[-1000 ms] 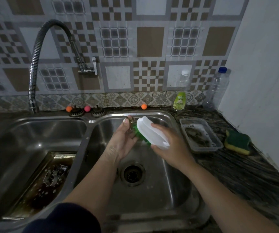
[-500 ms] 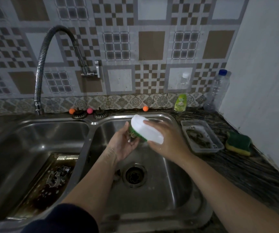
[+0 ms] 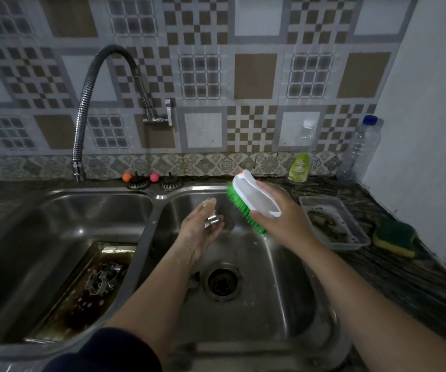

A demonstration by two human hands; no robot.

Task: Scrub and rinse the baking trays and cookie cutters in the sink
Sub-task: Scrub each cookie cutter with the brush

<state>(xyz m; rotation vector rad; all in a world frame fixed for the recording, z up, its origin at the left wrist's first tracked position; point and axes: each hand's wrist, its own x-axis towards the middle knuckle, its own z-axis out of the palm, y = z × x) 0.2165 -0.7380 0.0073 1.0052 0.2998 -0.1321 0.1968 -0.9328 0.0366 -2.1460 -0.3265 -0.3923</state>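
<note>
We hold a small metal cutter [image 3: 212,220] in the left hand [image 3: 199,232], fingers curled round it, over the right basin [image 3: 278,277] so drips go down the drain [image 3: 222,281]. Right hand [image 3: 278,218] grips the brush [image 3: 251,201], bristles turned toward the cutter but apart from it (likely checking between scrubs). Tray [image 3: 82,288] with more cutters [image 3: 103,277] soaks in the left basin. Tap [image 3: 90,103] hangs over that side; no water seen running.
</note>
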